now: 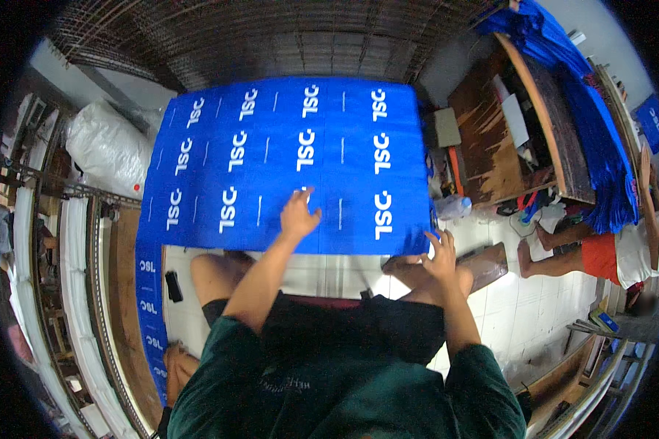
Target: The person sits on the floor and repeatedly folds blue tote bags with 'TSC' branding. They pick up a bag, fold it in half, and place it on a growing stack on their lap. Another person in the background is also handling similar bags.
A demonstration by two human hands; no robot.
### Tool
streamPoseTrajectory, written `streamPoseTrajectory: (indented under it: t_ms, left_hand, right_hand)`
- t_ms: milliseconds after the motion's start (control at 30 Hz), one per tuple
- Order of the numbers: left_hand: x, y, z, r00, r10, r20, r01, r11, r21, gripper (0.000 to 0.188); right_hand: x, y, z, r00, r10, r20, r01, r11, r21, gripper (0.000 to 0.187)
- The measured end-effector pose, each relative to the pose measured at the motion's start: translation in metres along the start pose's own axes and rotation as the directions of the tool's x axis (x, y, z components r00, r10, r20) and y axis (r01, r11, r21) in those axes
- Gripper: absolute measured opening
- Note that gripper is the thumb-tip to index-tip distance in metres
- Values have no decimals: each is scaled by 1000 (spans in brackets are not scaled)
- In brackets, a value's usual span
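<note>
White-tiled floor [490,314]; broad blue white-printed sheet [359,161] — left hand [300,216] spread over it, right hand [441,254] loosely spread by its corner.

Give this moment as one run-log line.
left hand: open, over blue sheet; right hand: open, by sheet's near-right corner; contact: unclear; white plastic bundle: left of sheet

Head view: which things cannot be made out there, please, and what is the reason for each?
Head view: what lies under the blue sheet; the sheet itself covers it.
Head view: whether the right hand grips the sheet's edge; the contact is too small.
Head view: what is inside the whitish plastic bundle; its cloudy wrapping hides it.
</note>
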State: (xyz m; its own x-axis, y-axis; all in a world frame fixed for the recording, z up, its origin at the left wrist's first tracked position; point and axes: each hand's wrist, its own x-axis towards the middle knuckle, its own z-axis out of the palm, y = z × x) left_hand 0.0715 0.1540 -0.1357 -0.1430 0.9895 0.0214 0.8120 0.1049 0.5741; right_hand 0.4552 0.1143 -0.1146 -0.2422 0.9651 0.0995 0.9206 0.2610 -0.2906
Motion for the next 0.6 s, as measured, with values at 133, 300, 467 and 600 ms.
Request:
streamPoseTrajectory:
  t_ms: [133,300,467,600]
  left_hand:
    - [130,78,-122,914,224,-338,-328,898,-292,49]
    - [233,185,-284,967,27,-252,-251,-25,-968,55]
    - [265,219,-319,979,-73,-189,-201,-217,-955,58]
    - [277,191,-314,935,-267,-232,-274,-132,-953,16]
  right_hand:
    - [-8,17,-8,976,173,-136,-125,944,305,65]
    - [-15,-9,-70,942,310,-131,-218,859,463,62]
    - [-20,13,-95,925,306,-226,-151,840,521,52]
    - [-17,22,-126,903,311,-297,-115,841,529,47]
